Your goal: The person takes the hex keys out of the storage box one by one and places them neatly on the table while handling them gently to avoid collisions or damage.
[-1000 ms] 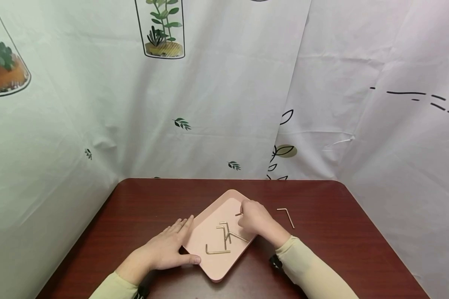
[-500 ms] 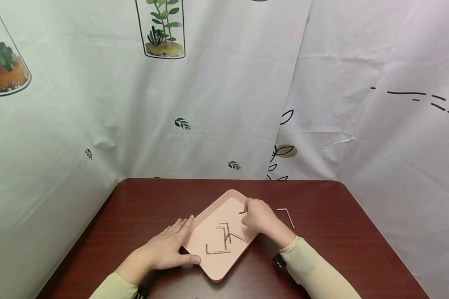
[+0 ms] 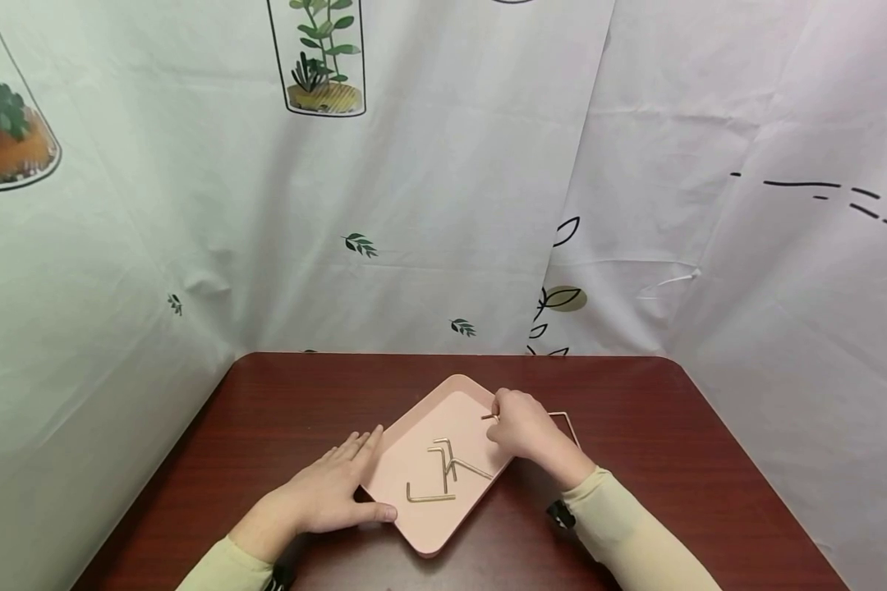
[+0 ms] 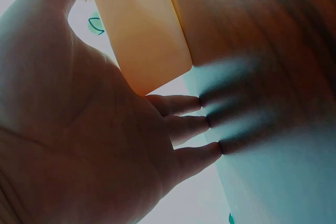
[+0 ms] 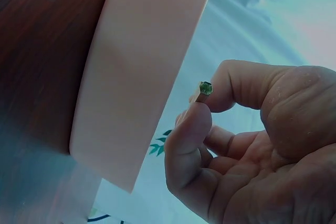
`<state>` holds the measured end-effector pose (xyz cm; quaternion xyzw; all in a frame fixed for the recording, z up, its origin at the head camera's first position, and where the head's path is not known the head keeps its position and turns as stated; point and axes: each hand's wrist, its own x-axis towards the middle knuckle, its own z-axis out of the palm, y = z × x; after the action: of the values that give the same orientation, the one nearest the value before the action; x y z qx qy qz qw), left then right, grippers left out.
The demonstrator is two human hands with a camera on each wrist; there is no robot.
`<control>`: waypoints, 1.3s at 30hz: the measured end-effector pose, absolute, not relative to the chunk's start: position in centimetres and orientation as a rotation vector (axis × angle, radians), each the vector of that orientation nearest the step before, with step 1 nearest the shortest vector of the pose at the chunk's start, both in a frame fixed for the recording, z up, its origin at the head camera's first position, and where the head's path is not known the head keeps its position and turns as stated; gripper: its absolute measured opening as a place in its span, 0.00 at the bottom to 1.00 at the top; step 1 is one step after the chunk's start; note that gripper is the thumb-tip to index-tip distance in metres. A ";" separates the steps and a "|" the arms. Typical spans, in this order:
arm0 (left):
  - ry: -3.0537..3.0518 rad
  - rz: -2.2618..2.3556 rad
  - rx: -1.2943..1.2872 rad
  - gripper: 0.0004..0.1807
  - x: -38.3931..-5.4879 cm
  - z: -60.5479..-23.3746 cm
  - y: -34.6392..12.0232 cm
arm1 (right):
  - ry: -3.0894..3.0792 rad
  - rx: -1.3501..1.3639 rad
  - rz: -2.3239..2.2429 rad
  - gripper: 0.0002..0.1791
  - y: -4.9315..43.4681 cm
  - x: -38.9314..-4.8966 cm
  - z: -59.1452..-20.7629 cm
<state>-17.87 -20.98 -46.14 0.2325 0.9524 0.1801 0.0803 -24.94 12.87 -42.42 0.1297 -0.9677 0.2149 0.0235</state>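
A pink rectangular tray (image 3: 458,525) lies slantwise on the table. My left hand (image 3: 325,497) is spread along its left side, thumb and fingers straight, touching the edge; the left wrist view shows the palm (image 4: 105,124) against the tray wall (image 4: 147,35). Over the tray's right side, my right hand (image 3: 525,424) pinches a brass-coloured hex key (image 3: 489,417) between thumb and index finger. Its six-sided end (image 5: 205,88) pokes out in the right wrist view; the rest is hidden by the hand. Several similar hex keys (image 3: 432,499) lie inside the tray, some crossing each other.
Another hex key (image 3: 559,414) lies on the dark red table (image 3: 303,394) right of the tray, partly hidden behind my right hand and wrist. Printed white curtains (image 3: 443,205) hang behind the table and at both sides.
My right hand has moved a little to the right with the pinched hex key, and now partly covers the hex key on the table. The left hand and tray have stayed put.
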 end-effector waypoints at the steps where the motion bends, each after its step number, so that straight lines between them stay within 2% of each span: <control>1: 2.847 0.539 0.695 0.72 -17.8 -46.1 -21.0 | -3.000 0.398 0.668 0.10 13.0 -24.9 -42.4; 39: 2.855 0.533 0.686 0.71 -18.0 -46.3 -20.9 | -3.007 0.283 0.667 0.07 16.9 -25.2 -42.7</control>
<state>-18.03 -20.91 -46.31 0.2290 0.9538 0.1781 0.0786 -25.24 16.94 -42.65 0.0914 -0.9719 0.2157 0.0241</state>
